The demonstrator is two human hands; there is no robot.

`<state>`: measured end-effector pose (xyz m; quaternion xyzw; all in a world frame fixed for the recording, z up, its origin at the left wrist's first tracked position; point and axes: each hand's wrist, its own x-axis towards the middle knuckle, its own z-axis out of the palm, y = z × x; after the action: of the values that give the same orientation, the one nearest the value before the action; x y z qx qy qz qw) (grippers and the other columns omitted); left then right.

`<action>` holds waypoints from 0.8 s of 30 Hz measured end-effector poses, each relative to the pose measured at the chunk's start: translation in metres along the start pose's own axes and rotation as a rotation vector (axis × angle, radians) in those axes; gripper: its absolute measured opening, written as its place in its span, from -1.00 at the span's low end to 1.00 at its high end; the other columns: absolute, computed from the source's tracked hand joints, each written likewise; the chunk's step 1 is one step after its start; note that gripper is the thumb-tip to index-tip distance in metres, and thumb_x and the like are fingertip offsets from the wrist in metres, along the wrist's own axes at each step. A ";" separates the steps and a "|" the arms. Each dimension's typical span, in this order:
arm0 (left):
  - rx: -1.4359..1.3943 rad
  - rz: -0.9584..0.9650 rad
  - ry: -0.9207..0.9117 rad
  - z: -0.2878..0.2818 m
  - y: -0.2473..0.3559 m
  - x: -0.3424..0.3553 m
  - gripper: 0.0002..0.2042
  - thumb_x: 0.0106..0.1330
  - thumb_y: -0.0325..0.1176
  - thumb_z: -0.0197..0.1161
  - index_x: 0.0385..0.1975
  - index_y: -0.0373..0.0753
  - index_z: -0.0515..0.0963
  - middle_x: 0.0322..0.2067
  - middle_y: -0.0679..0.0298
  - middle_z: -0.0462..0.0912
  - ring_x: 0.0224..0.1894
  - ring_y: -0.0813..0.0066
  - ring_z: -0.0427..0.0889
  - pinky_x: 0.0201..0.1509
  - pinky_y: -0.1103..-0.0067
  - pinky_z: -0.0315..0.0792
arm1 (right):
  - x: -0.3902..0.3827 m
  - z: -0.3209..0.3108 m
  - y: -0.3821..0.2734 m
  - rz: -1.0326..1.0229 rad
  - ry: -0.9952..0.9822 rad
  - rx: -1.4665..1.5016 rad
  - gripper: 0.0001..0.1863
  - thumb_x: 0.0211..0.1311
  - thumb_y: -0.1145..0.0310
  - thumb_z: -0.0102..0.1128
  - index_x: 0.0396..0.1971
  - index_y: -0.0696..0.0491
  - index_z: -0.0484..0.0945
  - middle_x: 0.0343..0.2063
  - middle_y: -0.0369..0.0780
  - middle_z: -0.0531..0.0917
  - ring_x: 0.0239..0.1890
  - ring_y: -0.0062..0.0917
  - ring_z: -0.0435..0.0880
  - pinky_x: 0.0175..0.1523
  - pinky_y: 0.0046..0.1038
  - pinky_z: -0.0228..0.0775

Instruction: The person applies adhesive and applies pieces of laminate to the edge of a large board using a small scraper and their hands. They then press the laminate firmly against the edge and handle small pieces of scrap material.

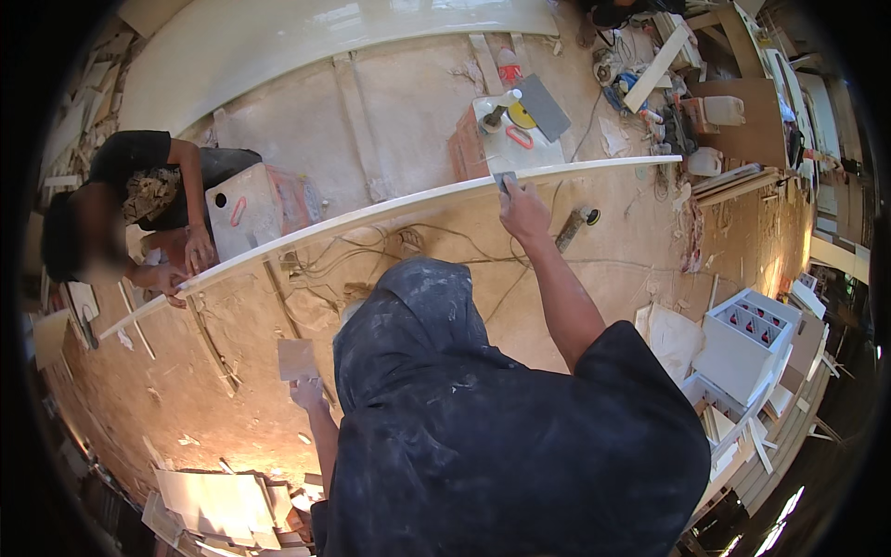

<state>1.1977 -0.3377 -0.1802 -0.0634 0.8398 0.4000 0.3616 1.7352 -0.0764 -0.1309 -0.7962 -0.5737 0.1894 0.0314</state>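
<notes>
White and slender, a long strip (399, 206) is stretching across in front of the person, its long axis slanting from lower left up toward the right. Along its far side, a left box (245, 197) and a right box (466, 137) are standing beneath or just beside it. Near its left end, a co-worker's hand (170, 284) is touching it. Closer in, the left hand (306, 394) is gripping a flat square plate (297, 358), hanging low on the near side, well apart from the strip. Far nearer, the right hand (526, 213) is pinching a small dark block (504, 179) against the strip, which is lying just beyond its fingers.
</notes>
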 end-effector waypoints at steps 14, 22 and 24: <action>0.010 -0.045 -0.002 -0.002 -0.006 -0.007 -0.58 0.18 -0.55 0.06 0.08 -0.14 0.36 -0.18 0.17 0.56 -0.31 0.36 0.58 -0.30 0.46 0.47 | 0.003 0.009 0.027 0.047 0.059 0.002 -0.56 0.27 0.17 0.05 0.15 -0.13 0.43 -0.18 -0.04 0.52 -0.19 -0.08 0.61 -0.10 -0.10 0.45; -0.121 -0.032 -0.017 -0.009 -0.002 0.002 -0.70 0.27 -0.50 0.05 0.01 -0.17 0.36 -0.22 0.13 0.57 -0.28 0.25 0.65 -0.30 0.38 0.53 | 0.004 -0.010 0.031 0.076 -0.151 -0.095 -0.55 0.26 0.22 0.06 0.17 -0.12 0.41 -0.16 -0.03 0.52 -0.16 -0.10 0.61 -0.10 -0.12 0.46; -0.156 -0.031 -0.057 -0.005 0.000 0.002 -0.70 0.28 -0.49 0.05 0.02 -0.17 0.37 -0.22 0.14 0.57 -0.28 0.25 0.65 -0.31 0.40 0.53 | 0.018 -0.012 0.032 0.066 -0.050 -0.077 -0.55 0.26 0.24 0.05 0.18 -0.12 0.41 -0.15 -0.04 0.52 -0.15 -0.11 0.61 -0.10 -0.12 0.46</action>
<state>1.1940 -0.3410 -0.1796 -0.0929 0.7942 0.4603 0.3856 1.7727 -0.0683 -0.1328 -0.8104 -0.5545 0.1883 -0.0199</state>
